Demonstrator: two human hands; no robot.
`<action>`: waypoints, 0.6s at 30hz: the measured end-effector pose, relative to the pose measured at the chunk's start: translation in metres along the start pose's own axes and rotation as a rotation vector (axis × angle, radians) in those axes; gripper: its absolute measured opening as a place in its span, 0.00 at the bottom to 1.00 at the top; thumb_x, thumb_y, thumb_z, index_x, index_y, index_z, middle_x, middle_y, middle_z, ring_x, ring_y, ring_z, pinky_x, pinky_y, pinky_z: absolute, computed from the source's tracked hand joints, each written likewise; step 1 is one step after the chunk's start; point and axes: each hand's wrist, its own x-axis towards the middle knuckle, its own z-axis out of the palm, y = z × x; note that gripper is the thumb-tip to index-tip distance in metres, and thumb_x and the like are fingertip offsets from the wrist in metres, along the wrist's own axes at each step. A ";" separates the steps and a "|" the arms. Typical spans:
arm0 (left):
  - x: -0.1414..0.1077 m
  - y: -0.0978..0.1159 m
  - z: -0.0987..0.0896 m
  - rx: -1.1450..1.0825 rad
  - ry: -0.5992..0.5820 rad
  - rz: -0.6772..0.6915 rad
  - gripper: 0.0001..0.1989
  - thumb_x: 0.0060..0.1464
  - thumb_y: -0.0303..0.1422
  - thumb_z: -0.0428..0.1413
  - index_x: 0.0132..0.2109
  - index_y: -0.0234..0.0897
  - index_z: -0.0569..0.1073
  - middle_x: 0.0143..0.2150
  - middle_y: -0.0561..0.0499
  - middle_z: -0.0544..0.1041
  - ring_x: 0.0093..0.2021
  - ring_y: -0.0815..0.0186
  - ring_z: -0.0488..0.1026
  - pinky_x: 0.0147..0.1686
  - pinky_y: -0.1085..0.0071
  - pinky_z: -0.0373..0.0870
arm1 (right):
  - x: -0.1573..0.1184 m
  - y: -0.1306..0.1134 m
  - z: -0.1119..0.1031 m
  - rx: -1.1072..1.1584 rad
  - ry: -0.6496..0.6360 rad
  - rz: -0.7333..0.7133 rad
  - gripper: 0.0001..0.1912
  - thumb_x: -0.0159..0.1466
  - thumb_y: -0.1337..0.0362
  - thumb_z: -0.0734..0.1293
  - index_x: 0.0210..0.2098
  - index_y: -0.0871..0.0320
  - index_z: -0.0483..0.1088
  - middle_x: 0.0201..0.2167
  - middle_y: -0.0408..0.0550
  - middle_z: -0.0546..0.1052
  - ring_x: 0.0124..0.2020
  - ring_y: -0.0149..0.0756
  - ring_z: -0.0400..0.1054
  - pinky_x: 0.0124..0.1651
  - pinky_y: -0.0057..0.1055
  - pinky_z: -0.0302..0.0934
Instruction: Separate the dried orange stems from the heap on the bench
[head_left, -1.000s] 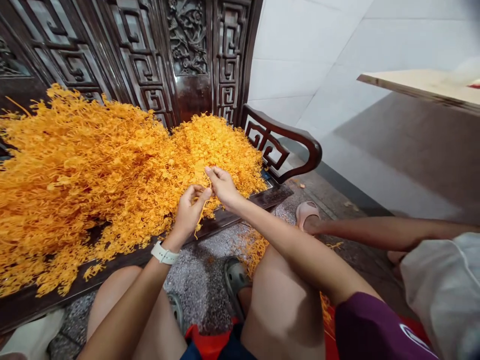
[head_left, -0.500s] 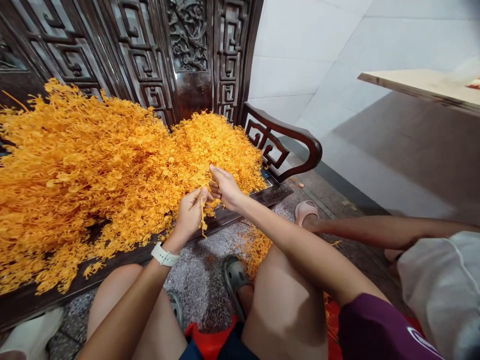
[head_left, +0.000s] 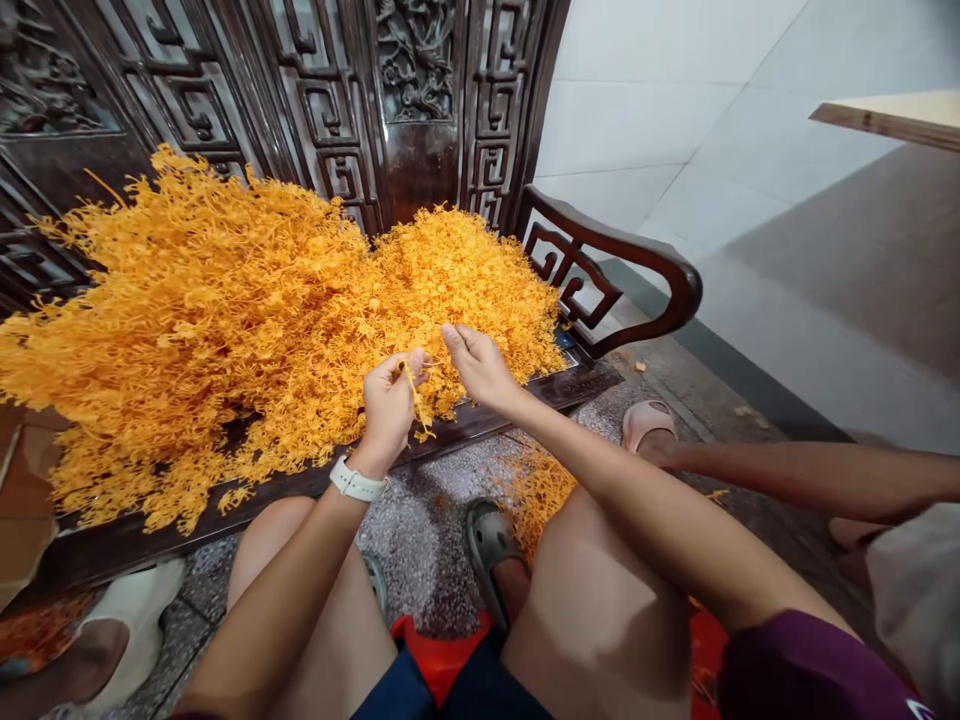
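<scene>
- Head view, and here we are at the front edge of a big heap of orange strands (head_left: 225, 330), piled across the seat of a carved dark-wood settee (head_left: 577, 385) and filling the left and middle of the frame.
- The work in hand looks like picking at single strands, right where the pile meets the front rail.
- The left hand (head_left: 388, 410), white watch (head_left: 357, 482) on its wrist, is curled narrow, thumb and forefinger pinching a thin strand (head_left: 414, 392) that dangles over the knuckles.
- The right hand (head_left: 480, 368) is in close beside it, fingers bunched and tips pressed into the heap; whether it has hold of anything, you can't tell from here.
- That pinched strand calls for a steady, gentle grip, as it looks tangled into the mass, a judgement from the way it lies.
- Down on the floor at right, a pale pink slide sandal (head_left: 649, 425) sits by a co-worker's bare limb (head_left: 810, 480), well apart from both hands, with loose orange strands (head_left: 536, 495) scattered below the rail.
</scene>
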 end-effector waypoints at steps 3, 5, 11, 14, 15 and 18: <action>0.011 0.006 -0.005 -0.127 0.099 -0.036 0.14 0.58 0.41 0.67 0.33 0.35 0.78 0.34 0.50 0.78 0.34 0.70 0.76 0.39 0.72 0.77 | -0.004 -0.011 0.009 -0.025 -0.014 0.028 0.30 0.74 0.43 0.60 0.23 0.54 0.53 0.20 0.39 0.55 0.24 0.29 0.47 0.29 0.32 0.40; 0.022 0.010 -0.011 -0.147 0.166 -0.012 0.13 0.58 0.37 0.68 0.31 0.35 0.76 0.31 0.52 0.76 0.30 0.73 0.73 0.34 0.76 0.74 | -0.017 -0.025 0.023 -0.086 -0.075 0.041 0.30 0.75 0.48 0.61 0.21 0.55 0.54 0.18 0.39 0.56 0.22 0.28 0.48 0.28 0.32 0.40; 0.061 0.020 -0.049 -0.172 0.302 -0.049 0.13 0.63 0.33 0.64 0.31 0.36 0.72 0.26 0.57 0.71 0.26 0.76 0.68 0.30 0.80 0.70 | -0.094 -0.091 0.050 -0.030 -0.842 -0.334 0.19 0.71 0.67 0.64 0.23 0.55 0.68 0.17 0.37 0.67 0.18 0.26 0.50 0.24 0.32 0.44; 0.065 0.030 -0.068 -0.128 0.228 -0.024 0.14 0.60 0.35 0.67 0.32 0.37 0.71 0.30 0.56 0.73 0.29 0.75 0.71 0.33 0.79 0.72 | -0.088 -0.108 0.029 0.036 -1.085 -0.409 0.21 0.73 0.60 0.66 0.23 0.55 0.68 0.17 0.37 0.68 0.18 0.26 0.53 0.24 0.29 0.50; 0.063 0.034 -0.071 -0.124 0.172 -0.010 0.14 0.59 0.35 0.68 0.32 0.37 0.71 0.32 0.55 0.74 0.30 0.74 0.72 0.34 0.78 0.73 | -0.074 -0.106 0.019 0.086 -1.030 -0.341 0.22 0.74 0.58 0.65 0.24 0.56 0.69 0.19 0.38 0.70 0.20 0.25 0.57 0.25 0.27 0.54; 0.053 0.037 -0.070 -0.072 -0.014 0.019 0.16 0.58 0.39 0.68 0.32 0.38 0.70 0.35 0.53 0.74 0.33 0.72 0.73 0.36 0.76 0.73 | -0.013 -0.078 -0.011 0.345 -0.352 0.009 0.27 0.74 0.45 0.59 0.32 0.59 0.75 0.30 0.45 0.77 0.26 0.26 0.66 0.31 0.27 0.62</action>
